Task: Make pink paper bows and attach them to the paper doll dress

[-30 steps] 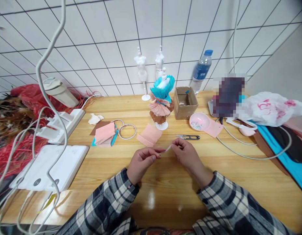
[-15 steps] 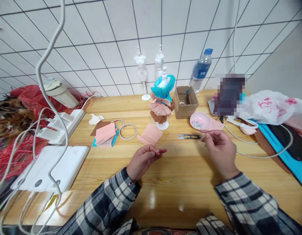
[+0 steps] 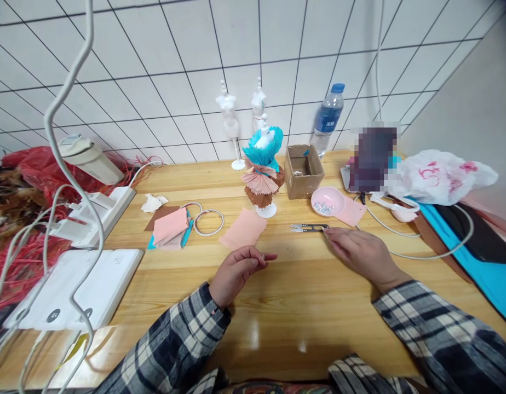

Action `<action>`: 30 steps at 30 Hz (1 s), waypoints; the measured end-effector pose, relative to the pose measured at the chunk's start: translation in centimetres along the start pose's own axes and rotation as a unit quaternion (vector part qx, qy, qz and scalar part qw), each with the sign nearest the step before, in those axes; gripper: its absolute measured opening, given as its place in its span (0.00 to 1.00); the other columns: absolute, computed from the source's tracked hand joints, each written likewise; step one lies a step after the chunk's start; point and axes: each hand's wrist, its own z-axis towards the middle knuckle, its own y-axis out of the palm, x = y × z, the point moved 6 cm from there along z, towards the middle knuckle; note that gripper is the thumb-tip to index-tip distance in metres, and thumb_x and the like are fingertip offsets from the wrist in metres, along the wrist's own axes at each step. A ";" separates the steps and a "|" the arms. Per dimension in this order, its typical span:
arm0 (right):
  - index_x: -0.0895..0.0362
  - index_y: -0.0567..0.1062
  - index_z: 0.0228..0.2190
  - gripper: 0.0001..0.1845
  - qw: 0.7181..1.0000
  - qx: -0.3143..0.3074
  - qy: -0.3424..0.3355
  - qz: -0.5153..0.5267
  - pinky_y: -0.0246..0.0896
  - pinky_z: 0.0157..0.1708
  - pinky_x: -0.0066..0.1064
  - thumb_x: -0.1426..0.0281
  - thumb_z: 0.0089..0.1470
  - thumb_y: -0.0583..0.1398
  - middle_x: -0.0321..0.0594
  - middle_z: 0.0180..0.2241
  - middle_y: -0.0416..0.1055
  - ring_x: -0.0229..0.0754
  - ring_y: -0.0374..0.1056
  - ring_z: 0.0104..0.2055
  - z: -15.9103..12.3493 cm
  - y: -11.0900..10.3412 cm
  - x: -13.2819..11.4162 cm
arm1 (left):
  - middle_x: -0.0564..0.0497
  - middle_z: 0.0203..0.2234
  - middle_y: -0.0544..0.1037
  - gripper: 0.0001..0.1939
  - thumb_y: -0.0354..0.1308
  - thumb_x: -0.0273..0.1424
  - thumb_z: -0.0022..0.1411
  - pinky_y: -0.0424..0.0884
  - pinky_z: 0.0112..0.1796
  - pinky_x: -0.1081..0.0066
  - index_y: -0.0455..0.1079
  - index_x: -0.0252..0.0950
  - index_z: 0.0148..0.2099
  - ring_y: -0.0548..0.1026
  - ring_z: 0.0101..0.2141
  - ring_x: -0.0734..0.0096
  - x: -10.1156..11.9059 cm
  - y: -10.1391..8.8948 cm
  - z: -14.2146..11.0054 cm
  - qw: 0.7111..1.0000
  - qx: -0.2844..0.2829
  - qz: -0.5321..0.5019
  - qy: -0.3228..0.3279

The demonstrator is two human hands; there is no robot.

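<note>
My left hand [image 3: 240,273] hovers over the table's near middle, thumb and fingers pinched on something small and pale that I cannot make out. My right hand [image 3: 362,254] rests low over the table, its fingertips closed on the handle end of black thread snips [image 3: 308,227]; the thumb is mostly hidden. The snips lie flat, blades pointing left. Beyond my left hand lies a sheet of pink crepe paper [image 3: 243,227]. Behind it stands a small white dress form [image 3: 264,172] dressed in ruffled blue, pink and brown paper.
A pink dish of beads [image 3: 328,201] and a cardboard box [image 3: 304,172] stand behind the snips. To the left are folded paper pieces [image 3: 171,225], metal rings [image 3: 208,222], a white power bank [image 3: 76,287] and cables. A water bottle [image 3: 329,117] stands by the wall.
My right hand has left my left hand, moved right and come down at the handle of the thread snips. The left hand keeps its pinch in nearly the same place. The view has shifted slightly.
</note>
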 end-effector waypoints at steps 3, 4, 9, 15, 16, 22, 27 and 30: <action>0.53 0.77 0.39 0.09 1.000 -0.018 0.012 0.009 0.65 0.47 0.34 0.69 0.58 0.58 0.39 0.44 0.77 0.42 0.73 0.45 0.1 0.3 0.2 | 0.49 0.26 0.77 0.03 0.60 0.25 0.54 0.66 0.47 0.68 0.74 0.33 0.29 0.75 0.47 0.59 0.0 0.0 0.0 1.000 -0.003 -0.004 0.004; 0.53 0.77 0.39 0.09 1.000 -0.015 0.017 0.016 0.65 0.46 0.35 0.69 0.57 0.58 0.40 0.44 0.77 0.43 0.73 0.45 0.1 0.2 0.2 | 0.50 0.26 0.77 0.03 0.60 0.25 0.54 0.65 0.47 0.68 0.74 0.33 0.29 0.75 0.47 0.59 0.1 0.0 0.0 1.000 -0.005 -0.003 0.007; 0.54 0.75 0.33 0.05 0.987 0.112 0.104 0.057 0.65 0.45 0.38 0.69 0.55 0.59 0.43 0.40 0.78 0.46 0.73 0.42 0.8 -2.4 1.1 | 0.50 0.26 0.77 0.03 0.59 0.25 0.54 0.65 0.46 0.69 0.74 0.33 0.29 0.75 0.47 0.59 0.1 -0.1 -0.1 1.000 -0.010 0.014 0.013; 0.55 0.76 0.33 0.09 0.940 0.175 0.279 0.085 0.62 0.28 0.30 0.64 0.55 0.59 0.38 0.28 0.76 0.40 0.70 0.27 6.2 -4.6 3.8 | 0.44 0.35 0.81 0.03 0.59 0.27 0.53 0.63 0.46 0.66 0.73 0.32 0.29 0.76 0.45 0.58 -0.5 0.0 0.6 0.995 -0.037 0.088 0.000; 0.55 0.76 0.35 0.10 0.931 0.195 0.291 0.108 0.62 0.29 0.30 0.63 0.56 0.58 0.38 0.29 0.77 0.40 0.71 0.28 7.6 -4.5 4.4 | 0.43 0.36 0.81 0.03 0.60 0.27 0.52 0.62 0.47 0.65 0.73 0.32 0.29 0.76 0.45 0.58 -0.5 0.0 0.7 0.995 -0.041 0.094 -0.001; 0.55 0.78 0.35 0.09 0.947 0.150 0.275 0.077 0.62 0.36 0.35 0.67 0.55 0.58 0.40 0.32 0.78 0.46 0.72 0.34 14.7 -1.3 7.4 | 0.44 0.32 0.81 0.03 0.61 0.27 0.52 0.62 0.47 0.64 0.73 0.32 0.28 0.76 0.44 0.56 -0.5 -0.1 0.9 0.995 -0.057 0.086 0.003; 0.54 0.77 0.45 0.16 0.965 0.141 0.218 0.024 0.60 0.45 0.43 0.69 0.58 0.55 0.44 0.41 0.77 0.51 0.70 0.44 14.3 -1.0 5.5 | 0.43 0.31 0.81 0.03 0.61 0.27 0.51 0.63 0.47 0.64 0.72 0.31 0.27 0.77 0.44 0.56 -0.5 0.0 0.9 0.995 -0.076 0.066 0.001; 0.54 0.75 0.46 0.15 0.953 0.208 0.202 0.086 0.60 0.45 0.42 0.69 0.59 0.54 0.43 0.40 0.76 0.48 0.69 0.42 11.0 -2.0 1.2 | 0.40 0.34 0.82 0.03 0.58 0.25 0.51 0.64 0.45 0.65 0.72 0.31 0.28 0.76 0.44 0.57 -0.5 0.0 0.8 0.996 -0.078 0.033 -0.014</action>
